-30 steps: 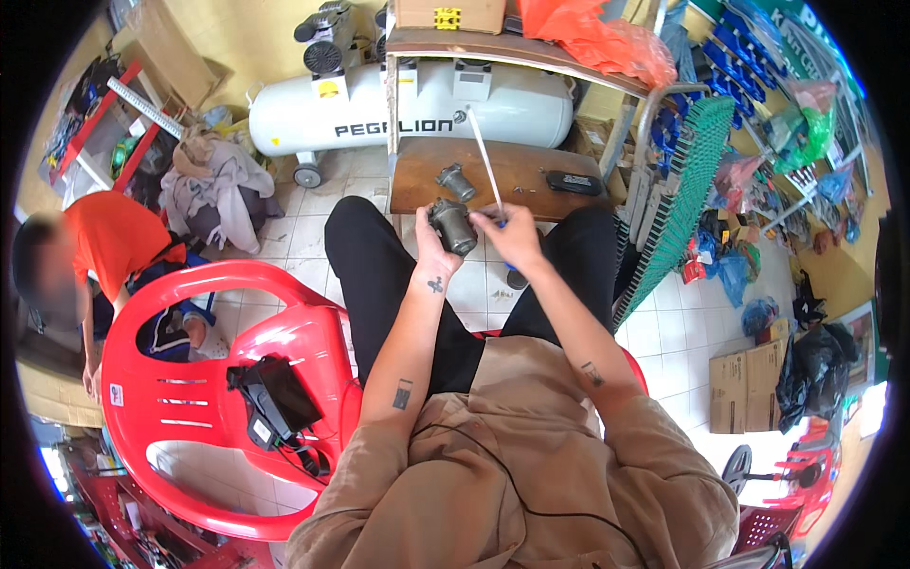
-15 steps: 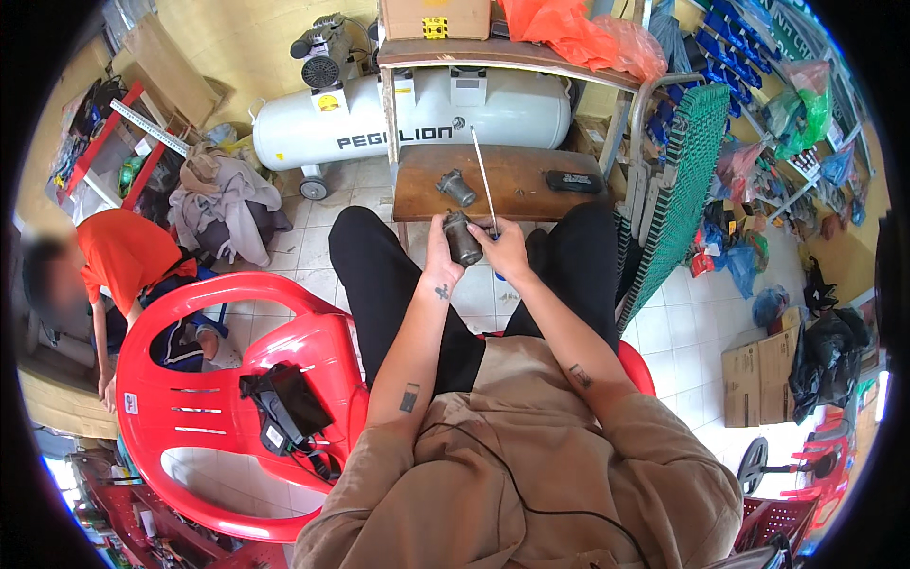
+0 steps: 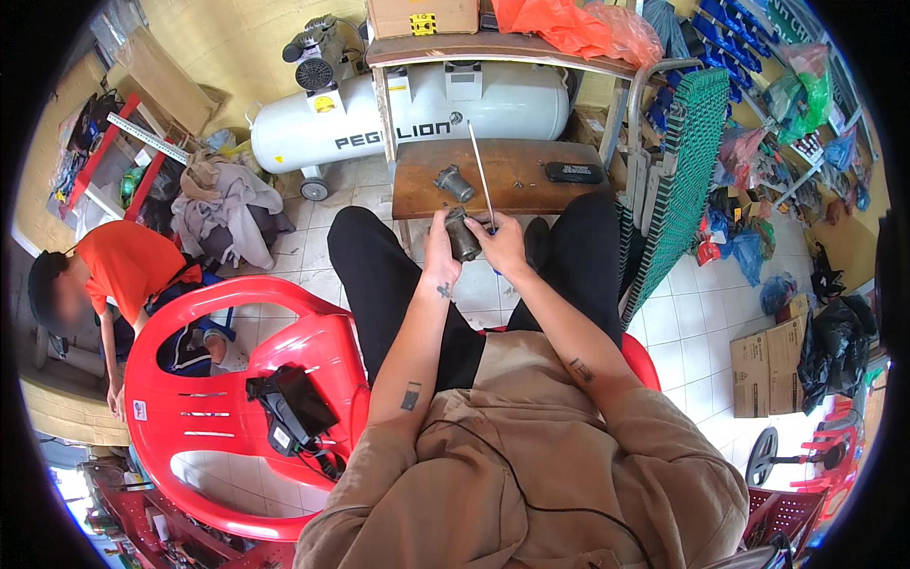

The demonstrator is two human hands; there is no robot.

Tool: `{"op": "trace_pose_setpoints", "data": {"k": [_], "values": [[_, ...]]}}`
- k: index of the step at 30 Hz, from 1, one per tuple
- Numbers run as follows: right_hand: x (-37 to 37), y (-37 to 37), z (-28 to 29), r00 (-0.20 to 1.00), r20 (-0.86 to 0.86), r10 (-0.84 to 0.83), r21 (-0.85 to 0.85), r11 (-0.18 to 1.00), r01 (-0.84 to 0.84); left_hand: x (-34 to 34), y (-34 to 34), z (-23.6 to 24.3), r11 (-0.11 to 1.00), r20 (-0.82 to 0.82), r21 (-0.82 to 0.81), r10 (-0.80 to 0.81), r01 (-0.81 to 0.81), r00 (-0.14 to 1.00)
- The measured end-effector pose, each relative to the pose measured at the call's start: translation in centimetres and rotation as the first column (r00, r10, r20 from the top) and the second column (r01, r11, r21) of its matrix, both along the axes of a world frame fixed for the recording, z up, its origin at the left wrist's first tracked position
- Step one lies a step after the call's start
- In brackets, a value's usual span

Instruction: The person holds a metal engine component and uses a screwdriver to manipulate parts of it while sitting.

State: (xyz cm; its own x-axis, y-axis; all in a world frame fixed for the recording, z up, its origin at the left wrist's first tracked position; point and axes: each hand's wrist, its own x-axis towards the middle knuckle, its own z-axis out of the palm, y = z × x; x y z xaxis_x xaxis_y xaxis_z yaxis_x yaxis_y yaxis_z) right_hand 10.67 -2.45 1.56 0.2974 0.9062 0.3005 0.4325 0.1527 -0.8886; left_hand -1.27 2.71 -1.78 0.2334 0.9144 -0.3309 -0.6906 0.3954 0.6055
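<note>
My left hand (image 3: 440, 248) is closed around a dark grey metal cylindrical part (image 3: 463, 237) above my lap. My right hand (image 3: 504, 244) grips a long, thin, pale rod tool (image 3: 480, 163) with a bit of blue near its lower end, held upright beside the cylinder; its thumb is at the cylinder's side, and whether it touches cannot tell. A second, similar metal part (image 3: 455, 185) lies on the brown wooden bench (image 3: 427, 161) just beyond my hands, with a black oblong case (image 3: 573, 173) at the bench's right.
A white compressor tank (image 3: 313, 133) stands behind the bench. A red plastic chair (image 3: 171, 398) holding a black device (image 3: 299, 408) is at my left, a co-worker in orange (image 3: 123, 266) bending beyond it. A green folding lounger (image 3: 678, 180) stands right, near cardboard boxes (image 3: 763, 370) and bags.
My right hand has come in closer to the held cylinder, which sits a little more upright. The view has shifted slightly. The co-worker appears bent a little lower.
</note>
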Motion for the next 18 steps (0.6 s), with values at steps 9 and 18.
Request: {"op": "trace_pose_setpoints", "data": {"k": [9,18], "values": [[0.2,0.4,-1.1,0.998,0.030,-0.046,0.033,0.998,0.045,0.5,-0.5,0.6,0.998,-0.038,0.050,0.035,-0.033,0.999],[-0.3,-0.6,0.6,0.996,0.039,-0.076,0.068,0.995,0.073,0.6,-0.4,0.7,0.992,-0.094,0.074,0.106,-0.099,0.990]]}}
